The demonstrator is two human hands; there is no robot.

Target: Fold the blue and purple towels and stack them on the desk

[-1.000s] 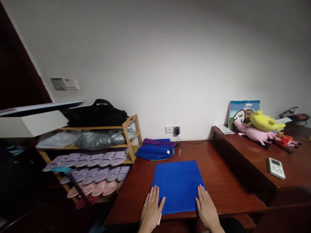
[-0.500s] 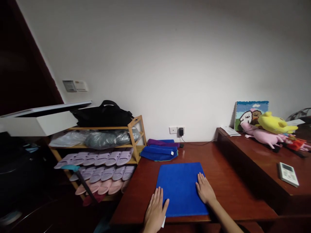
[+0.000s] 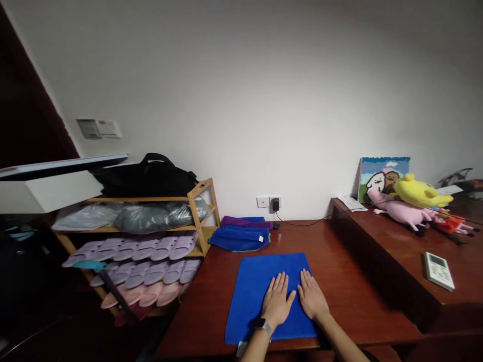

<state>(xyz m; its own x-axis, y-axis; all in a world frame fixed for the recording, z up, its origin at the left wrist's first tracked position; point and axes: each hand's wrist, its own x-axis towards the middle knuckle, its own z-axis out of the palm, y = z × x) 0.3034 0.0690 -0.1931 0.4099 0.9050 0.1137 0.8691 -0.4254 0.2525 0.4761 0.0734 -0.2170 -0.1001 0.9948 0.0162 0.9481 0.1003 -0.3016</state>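
Observation:
A blue towel (image 3: 251, 286) lies spread flat near the front edge of the reddish-brown wooden table (image 3: 199, 311). My left hand (image 3: 277, 301) rests palm down on the middle of the cloth, fingers stretched forward and thumb out to the right. On its wrist is a watch. Beside it, my right hand (image 3: 312, 296) lies flat at the towel's right side, fingers extended. A white tag shows at the near left corner of the cloth. Neither hand grips anything.
Folded blue and purple towels (image 3: 241, 236) lie at the table's back left. A black plug adapter (image 3: 275, 204) sits in the wall socket. On the raised surface at right are plush toys (image 3: 403, 206) and a white device (image 3: 438, 271). A slipper rack (image 3: 199, 221) stands left.
My left hand has moved from the towel's left edge to its middle, nearer my right hand, which stays about in place on the cloth. The camera view has shifted slightly.

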